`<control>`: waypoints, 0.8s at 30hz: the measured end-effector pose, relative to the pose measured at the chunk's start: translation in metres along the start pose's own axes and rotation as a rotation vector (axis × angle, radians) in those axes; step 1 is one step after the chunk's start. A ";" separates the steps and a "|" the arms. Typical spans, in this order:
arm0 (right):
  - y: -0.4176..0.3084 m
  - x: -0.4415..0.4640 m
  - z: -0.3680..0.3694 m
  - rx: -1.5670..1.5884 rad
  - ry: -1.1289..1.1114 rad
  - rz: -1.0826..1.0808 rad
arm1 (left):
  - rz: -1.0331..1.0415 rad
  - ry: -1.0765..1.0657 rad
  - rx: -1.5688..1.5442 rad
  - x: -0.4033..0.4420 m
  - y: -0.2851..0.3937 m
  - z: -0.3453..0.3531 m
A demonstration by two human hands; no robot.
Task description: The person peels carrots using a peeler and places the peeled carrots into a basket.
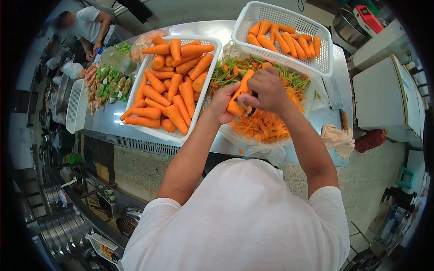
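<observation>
My left hand [222,104] is wrapped round the lower part of a thick carrot [246,82], which tilts up and away from me. Against the carrot, my right hand [269,90] is closed on a peeler [252,107]; only a dark bit of it shows between the fingers. Below both hands lies a heap of orange carrot peelings [262,128] on clear plastic. Cut green stems and carrot tops [226,67] are piled just beyond them. To the left, a white basket [219,49] is heaped with carrots; another white basket [327,65] at the back right holds more carrots.
At the right of the metal table [341,83] lie a cleaver [333,92] and a crumpled cloth [338,139]. Wrapped green bundles [113,81] and a plastic bottle [118,61] are at the left end. Another person [92,25] sits beyond. A white cabinet [379,90] stands right.
</observation>
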State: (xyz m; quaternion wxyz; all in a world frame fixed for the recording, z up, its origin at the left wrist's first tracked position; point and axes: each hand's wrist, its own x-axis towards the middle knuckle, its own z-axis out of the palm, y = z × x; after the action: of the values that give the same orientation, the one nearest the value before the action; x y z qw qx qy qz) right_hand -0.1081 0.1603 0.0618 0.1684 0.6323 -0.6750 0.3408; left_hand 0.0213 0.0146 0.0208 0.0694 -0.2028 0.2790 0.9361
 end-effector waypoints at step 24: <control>0.079 -0.001 -0.028 -0.244 0.033 0.335 | -0.051 -0.202 0.010 -0.015 0.003 0.003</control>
State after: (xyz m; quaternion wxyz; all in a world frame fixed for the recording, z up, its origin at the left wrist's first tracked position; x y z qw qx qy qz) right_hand -0.1905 0.1775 0.0611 0.1955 0.4804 -0.8042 0.2902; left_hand 0.0332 0.0135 0.0312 0.1220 -0.1139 0.2700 0.9483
